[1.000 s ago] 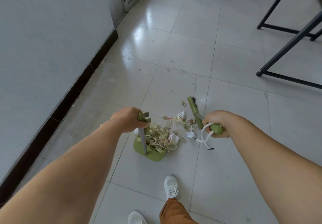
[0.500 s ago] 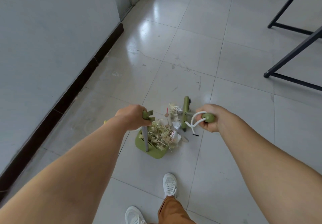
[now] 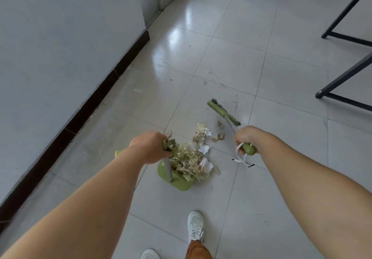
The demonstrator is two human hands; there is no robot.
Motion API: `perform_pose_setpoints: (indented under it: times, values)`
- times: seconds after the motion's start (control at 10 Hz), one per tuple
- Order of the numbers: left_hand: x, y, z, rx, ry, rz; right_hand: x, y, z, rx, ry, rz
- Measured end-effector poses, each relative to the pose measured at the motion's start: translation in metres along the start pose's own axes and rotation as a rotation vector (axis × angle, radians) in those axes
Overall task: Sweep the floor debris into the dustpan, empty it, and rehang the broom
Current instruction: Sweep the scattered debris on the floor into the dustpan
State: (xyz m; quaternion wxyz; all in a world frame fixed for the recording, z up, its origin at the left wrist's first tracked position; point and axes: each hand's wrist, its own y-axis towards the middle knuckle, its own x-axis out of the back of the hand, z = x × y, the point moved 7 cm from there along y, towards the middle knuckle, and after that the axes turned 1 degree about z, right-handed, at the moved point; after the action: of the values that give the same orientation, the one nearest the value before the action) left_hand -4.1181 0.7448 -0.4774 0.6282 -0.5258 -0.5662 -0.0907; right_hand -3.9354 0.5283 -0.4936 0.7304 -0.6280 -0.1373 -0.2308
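Head view: broom beyond debris, dustpan alongside.

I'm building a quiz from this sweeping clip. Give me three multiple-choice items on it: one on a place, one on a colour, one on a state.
1. Where is the broom head?
A. inside the dustpan
B. on the floor beyond the loose debris
C. leaning on the wall

2. What colour is the dustpan?
A. green
B. red
C. black

3. How does the right hand stand?
A. open and empty
B. flat on the floor
C. gripping the broom handle

Answers: 1 B, the head sits past the loose debris. 2 A, its wall is light green. 3 C, fingers curl round the handle, while the left hand holds the dustpan's pole.
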Motion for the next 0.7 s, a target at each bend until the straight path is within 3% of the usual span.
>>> perform_pose_setpoints:
  times: [0.2,0.3,0.4,0.6,0.7]
  values:
    - [-0.004,0.006,0.009,0.036,-0.007,0.0,-0.011,0.047,-0.003,0.024,-0.167,0.07]
    - [-0.004,0.008,0.01,0.043,-0.008,0.01,-0.032,0.051,0.013,0.129,-0.261,0.095]
    - [-0.005,0.009,0.008,0.045,-0.018,0.026,-0.058,0.031,0.026,0.193,-0.393,0.081]
    - [-0.004,0.004,0.012,0.057,-0.068,0.026,-0.139,-0.021,0.016,0.293,-0.797,0.277]
    - [-0.007,-0.002,0.016,0.049,-0.073,0.002,-0.183,-0.037,-0.002,0.24,-0.649,0.375]
